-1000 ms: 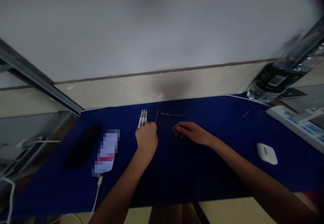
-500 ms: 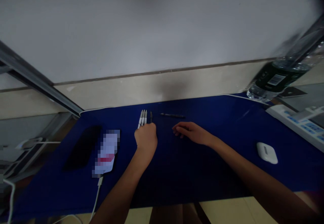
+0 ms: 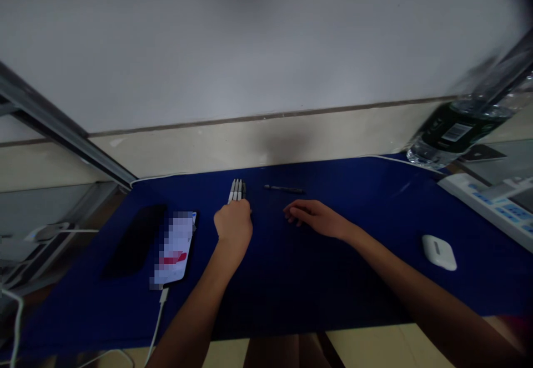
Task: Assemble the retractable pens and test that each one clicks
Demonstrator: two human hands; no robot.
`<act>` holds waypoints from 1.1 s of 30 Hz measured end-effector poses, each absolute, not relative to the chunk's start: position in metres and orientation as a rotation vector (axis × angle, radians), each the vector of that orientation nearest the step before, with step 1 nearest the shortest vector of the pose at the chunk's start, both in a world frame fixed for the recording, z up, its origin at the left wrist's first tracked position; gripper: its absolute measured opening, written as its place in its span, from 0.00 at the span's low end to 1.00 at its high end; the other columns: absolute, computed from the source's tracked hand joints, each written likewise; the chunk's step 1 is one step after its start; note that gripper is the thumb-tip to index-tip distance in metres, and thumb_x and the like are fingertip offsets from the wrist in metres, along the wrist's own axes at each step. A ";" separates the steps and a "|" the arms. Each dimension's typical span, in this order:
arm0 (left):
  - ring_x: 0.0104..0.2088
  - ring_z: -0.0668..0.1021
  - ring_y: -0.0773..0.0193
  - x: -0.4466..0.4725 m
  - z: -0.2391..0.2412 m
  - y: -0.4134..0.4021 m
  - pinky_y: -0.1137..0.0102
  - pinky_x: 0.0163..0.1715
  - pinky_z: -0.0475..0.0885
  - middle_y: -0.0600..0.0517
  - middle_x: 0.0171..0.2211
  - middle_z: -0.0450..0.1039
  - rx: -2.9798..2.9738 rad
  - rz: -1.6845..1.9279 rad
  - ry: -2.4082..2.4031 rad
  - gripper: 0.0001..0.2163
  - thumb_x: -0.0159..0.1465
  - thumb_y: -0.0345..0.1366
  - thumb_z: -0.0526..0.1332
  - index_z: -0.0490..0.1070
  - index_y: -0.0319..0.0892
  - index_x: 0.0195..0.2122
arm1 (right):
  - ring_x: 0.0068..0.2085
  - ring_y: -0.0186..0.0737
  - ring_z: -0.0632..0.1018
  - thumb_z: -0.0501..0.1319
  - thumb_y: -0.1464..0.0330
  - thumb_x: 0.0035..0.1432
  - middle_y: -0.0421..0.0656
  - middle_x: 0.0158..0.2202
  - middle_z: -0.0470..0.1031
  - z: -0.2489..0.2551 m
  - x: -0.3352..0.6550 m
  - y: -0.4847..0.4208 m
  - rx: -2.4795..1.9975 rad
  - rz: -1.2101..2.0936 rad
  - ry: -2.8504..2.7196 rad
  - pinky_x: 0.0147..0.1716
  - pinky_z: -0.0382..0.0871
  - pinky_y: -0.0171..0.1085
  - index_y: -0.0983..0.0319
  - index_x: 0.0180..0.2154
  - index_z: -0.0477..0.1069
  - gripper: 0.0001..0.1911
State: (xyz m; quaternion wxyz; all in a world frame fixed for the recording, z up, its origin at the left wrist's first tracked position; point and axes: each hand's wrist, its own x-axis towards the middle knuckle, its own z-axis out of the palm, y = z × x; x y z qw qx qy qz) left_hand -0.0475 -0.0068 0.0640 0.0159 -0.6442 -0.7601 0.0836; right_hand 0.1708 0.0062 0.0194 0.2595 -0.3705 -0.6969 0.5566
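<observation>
Three white pens (image 3: 237, 191) lie side by side, pointing toward the wall, their near ends hidden by my left hand (image 3: 234, 222). That hand is closed on a black pen (image 3: 244, 190), whose tip shows along the right edge of the white ones; the fingers themselves are mostly hidden beneath the hand. A second black pen (image 3: 285, 189) lies crosswise on the blue table (image 3: 266, 285), farther back. Just in front of it rests my right hand (image 3: 315, 217), loosely curled with fingers apart and nothing in them.
A phone (image 3: 177, 248) with a lit screen and a charging cable lies left, beside a dark flat object (image 3: 135, 240). To the right are a white earbud case (image 3: 439, 252), a plastic bottle (image 3: 453, 129) and a white device with blue markings (image 3: 491, 201). A wall (image 3: 266, 51) borders the back.
My left hand has moved a little to the left with the black pen, closing the gap to the white pens. My right hand has stayed in place.
</observation>
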 end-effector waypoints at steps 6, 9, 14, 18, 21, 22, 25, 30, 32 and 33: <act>0.39 0.80 0.50 -0.053 0.067 -0.005 0.64 0.34 0.73 0.40 0.37 0.78 -1.970 0.268 -2.431 0.11 0.64 0.40 0.59 0.77 0.39 0.39 | 0.44 0.42 0.78 0.53 0.56 0.65 0.47 0.44 0.77 0.020 0.171 0.006 -0.991 1.526 -1.883 0.40 0.73 0.40 0.61 0.48 0.73 0.19; 0.40 0.80 0.51 -0.056 0.066 -0.003 0.65 0.34 0.73 0.39 0.38 0.78 -1.972 0.272 -2.426 0.12 0.64 0.40 0.59 0.77 0.39 0.40 | 0.44 0.42 0.78 0.53 0.56 0.65 0.47 0.44 0.77 0.019 0.171 0.007 -0.996 1.529 -1.880 0.41 0.74 0.41 0.61 0.48 0.73 0.19; 0.39 0.80 0.50 -0.060 0.065 -0.002 0.65 0.34 0.73 0.39 0.38 0.77 -1.968 0.272 -2.421 0.13 0.64 0.42 0.59 0.76 0.39 0.40 | 0.44 0.42 0.78 0.53 0.56 0.65 0.47 0.44 0.77 0.019 0.171 0.006 -0.987 1.522 -1.883 0.41 0.74 0.41 0.61 0.47 0.73 0.19; 0.40 0.80 0.49 -0.061 0.065 -0.001 0.63 0.35 0.74 0.39 0.39 0.77 -1.993 0.276 -2.429 0.14 0.64 0.43 0.58 0.76 0.38 0.41 | 0.44 0.42 0.78 0.54 0.56 0.65 0.47 0.44 0.77 0.019 0.171 0.006 -0.980 1.519 -1.881 0.40 0.74 0.41 0.61 0.48 0.73 0.19; 0.40 0.80 0.48 -0.062 0.065 0.000 0.63 0.35 0.74 0.38 0.39 0.77 -1.992 0.264 -2.438 0.14 0.64 0.43 0.58 0.76 0.39 0.41 | 0.44 0.42 0.78 0.53 0.56 0.65 0.47 0.44 0.77 0.019 0.172 0.007 -0.980 1.513 -1.890 0.41 0.73 0.41 0.61 0.48 0.73 0.19; 0.40 0.80 0.48 -0.062 0.064 0.000 0.63 0.35 0.74 0.38 0.39 0.77 -1.990 0.258 -2.436 0.14 0.64 0.43 0.58 0.76 0.38 0.41 | 0.44 0.42 0.77 0.53 0.56 0.65 0.47 0.44 0.77 0.019 0.172 0.006 -0.980 1.513 -1.895 0.41 0.74 0.41 0.61 0.48 0.73 0.20; 0.40 0.80 0.48 -0.065 0.064 0.001 0.63 0.34 0.73 0.38 0.38 0.77 -1.982 0.261 -2.437 0.14 0.64 0.43 0.58 0.76 0.38 0.41 | 0.44 0.42 0.77 0.53 0.56 0.65 0.47 0.44 0.77 0.020 0.172 0.006 -0.979 1.511 -1.901 0.41 0.74 0.41 0.61 0.48 0.73 0.19; 0.41 0.80 0.47 -0.068 0.065 0.001 0.62 0.36 0.73 0.39 0.38 0.77 -1.998 0.283 -2.441 0.15 0.64 0.45 0.58 0.76 0.39 0.41 | 0.43 0.41 0.78 0.53 0.57 0.66 0.47 0.43 0.77 0.022 0.171 0.005 -0.986 1.499 -1.899 0.40 0.74 0.40 0.61 0.48 0.73 0.19; 0.41 0.80 0.47 -0.068 0.066 0.001 0.62 0.36 0.73 0.39 0.37 0.77 -2.001 0.290 -2.459 0.15 0.64 0.45 0.58 0.76 0.39 0.41 | 0.41 0.40 0.78 0.52 0.57 0.66 0.47 0.42 0.77 0.023 0.171 0.004 -1.008 1.475 -1.904 0.37 0.74 0.39 0.61 0.48 0.73 0.19; 0.42 0.80 0.47 -0.068 0.066 0.001 0.62 0.36 0.73 0.40 0.37 0.77 -2.001 0.288 -2.466 0.16 0.64 0.46 0.58 0.76 0.39 0.41 | 0.39 0.39 0.78 0.52 0.57 0.66 0.46 0.41 0.77 0.023 0.171 0.004 -1.032 1.435 -1.912 0.35 0.73 0.38 0.61 0.47 0.73 0.19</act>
